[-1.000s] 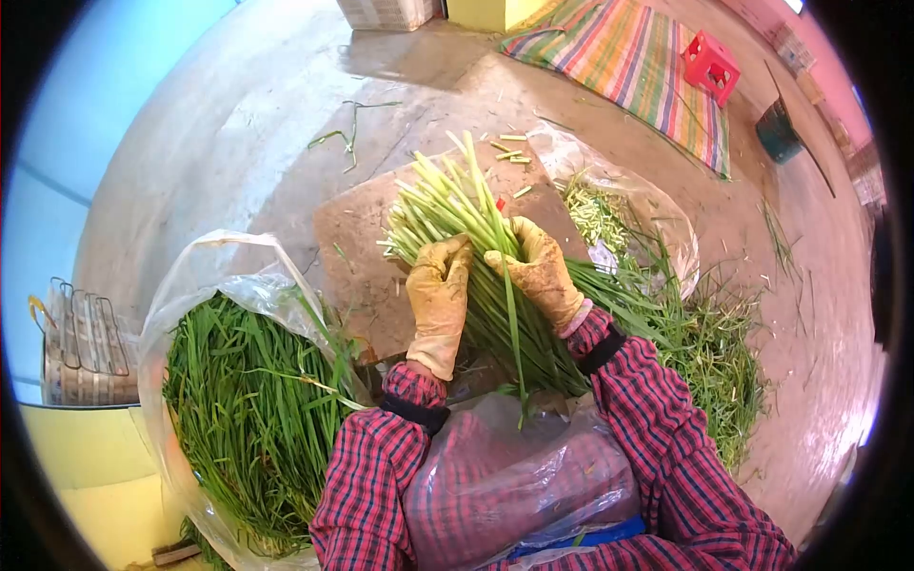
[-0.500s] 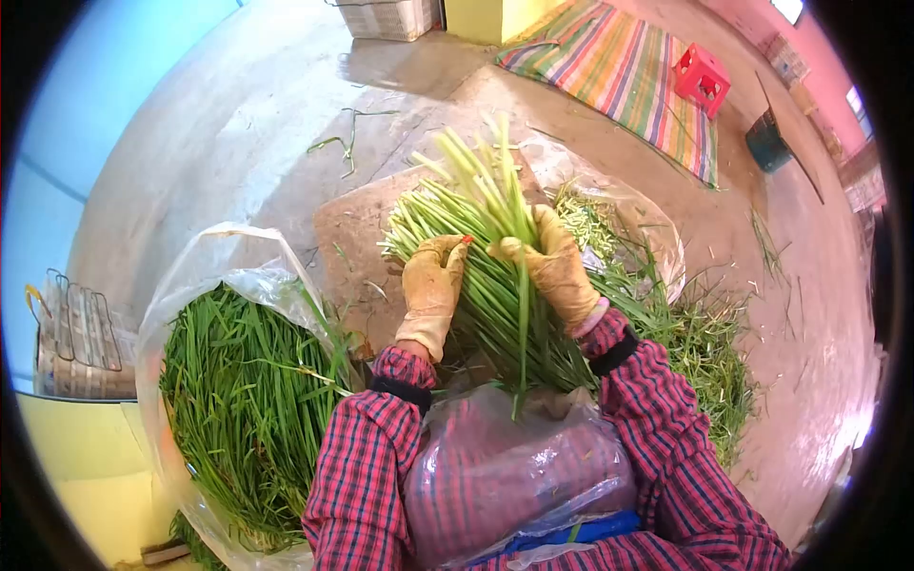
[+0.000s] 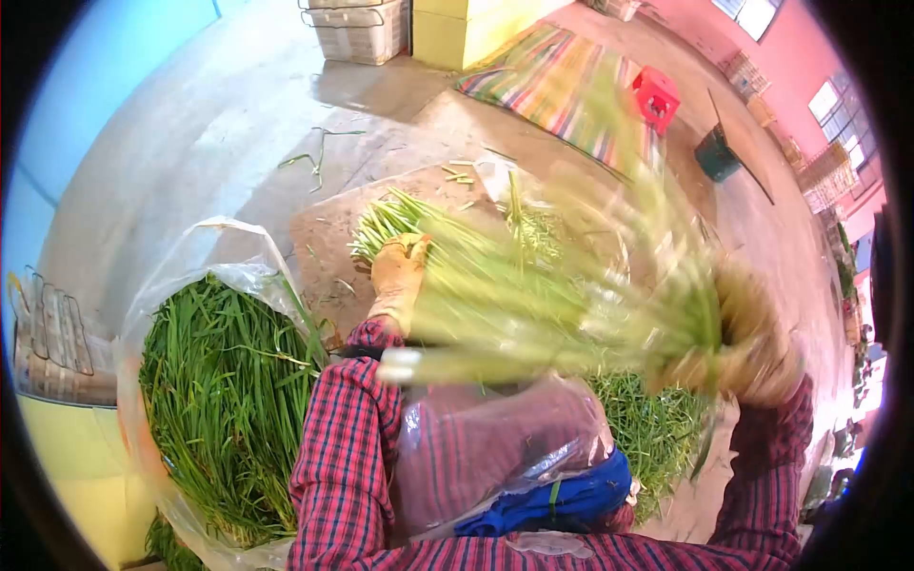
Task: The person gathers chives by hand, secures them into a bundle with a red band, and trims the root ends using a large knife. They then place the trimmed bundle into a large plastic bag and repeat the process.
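Clutching one blurred bunch (image 3: pixel 666 328), the right hand (image 3: pixel 754 333) has its fingers curled round it! Over to the left hand (image 3: pixel 395 278): bent fingers at a second bunch (image 3: pixel 392 217); whether they're pinching it, I cannot tell. One board (image 3: pixel 316 228) beneath those fingers, one bag (image 3: pixel 238 271) of greens (image 3: pixel 228 409) to their left, one stool (image 3: pixel 655 95) well beyond them.

The floor (image 3: pixel 238 95) bears 1 striped mat (image 3: pixel 543 78) and 1 board (image 3: pixel 322 226) with stalk pieces (image 3: pixel 459 178).
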### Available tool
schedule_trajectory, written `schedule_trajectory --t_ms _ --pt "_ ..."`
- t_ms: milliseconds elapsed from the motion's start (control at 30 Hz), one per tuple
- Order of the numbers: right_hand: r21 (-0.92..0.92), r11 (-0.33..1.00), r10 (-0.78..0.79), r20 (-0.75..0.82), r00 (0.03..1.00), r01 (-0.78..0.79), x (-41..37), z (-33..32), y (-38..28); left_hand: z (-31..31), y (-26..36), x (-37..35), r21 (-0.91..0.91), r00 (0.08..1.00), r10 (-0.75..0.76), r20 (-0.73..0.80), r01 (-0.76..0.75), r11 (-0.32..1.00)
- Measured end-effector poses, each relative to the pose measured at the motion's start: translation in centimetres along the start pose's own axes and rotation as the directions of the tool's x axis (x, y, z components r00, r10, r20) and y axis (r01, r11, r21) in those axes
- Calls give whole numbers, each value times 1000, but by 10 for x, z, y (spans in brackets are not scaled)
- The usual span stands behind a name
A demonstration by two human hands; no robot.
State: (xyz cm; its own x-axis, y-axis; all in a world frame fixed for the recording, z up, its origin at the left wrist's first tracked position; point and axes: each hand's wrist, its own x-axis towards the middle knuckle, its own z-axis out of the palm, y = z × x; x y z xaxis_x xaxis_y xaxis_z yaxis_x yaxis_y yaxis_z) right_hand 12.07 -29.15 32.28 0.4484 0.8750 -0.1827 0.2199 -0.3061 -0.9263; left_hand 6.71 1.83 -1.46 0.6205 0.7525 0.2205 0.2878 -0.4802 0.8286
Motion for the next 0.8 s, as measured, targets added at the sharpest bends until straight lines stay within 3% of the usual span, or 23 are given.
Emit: schedule_trajectory --t_ms 67,133,200,267,300,400,533,600,667,800 --pt "-380 912 -17 344 939 156 -8 19 5 6 -7 -3 18 996 54 -66 -53 998" --pt "-126 987 150 470 870 -102 -23 70 21 3 -1 -3 95 999 16 -33 -12 995" --pt "-33 977 196 533 823 -211 -36 120 52 4 -2 -2 63 999 12 -32 -10 998" --pt "97 995 -59 551 832 6 -54 165 114 4 -9 0 73 996 82 -33 -79 994" --pt "4 950 -266 537 800 313 -56 163 112 3 -7 -1 66 996 77 -37 -75 995" --pt "44 983 -164 644 747 177 -25 125 88 -2 -6 -5 35 998 61 -24 -61 998" --pt "-337 892 -175 358 917 302 32 77 96 2 -8 -3 15 997 75 -37 -74 997" --pt "-580 693 -350 248 903 428 73 80 135 0 -6 -2 46 998 56 -20 -55 997" --pt "-681 567 -375 287 882 463 110 93 176 -1 -5 -3 61 999 42 -15 -41 997" --pt "-698 560 -282 346 895 447 137 116 213 3 -13 -2 33 998 60 -13 -59 998"
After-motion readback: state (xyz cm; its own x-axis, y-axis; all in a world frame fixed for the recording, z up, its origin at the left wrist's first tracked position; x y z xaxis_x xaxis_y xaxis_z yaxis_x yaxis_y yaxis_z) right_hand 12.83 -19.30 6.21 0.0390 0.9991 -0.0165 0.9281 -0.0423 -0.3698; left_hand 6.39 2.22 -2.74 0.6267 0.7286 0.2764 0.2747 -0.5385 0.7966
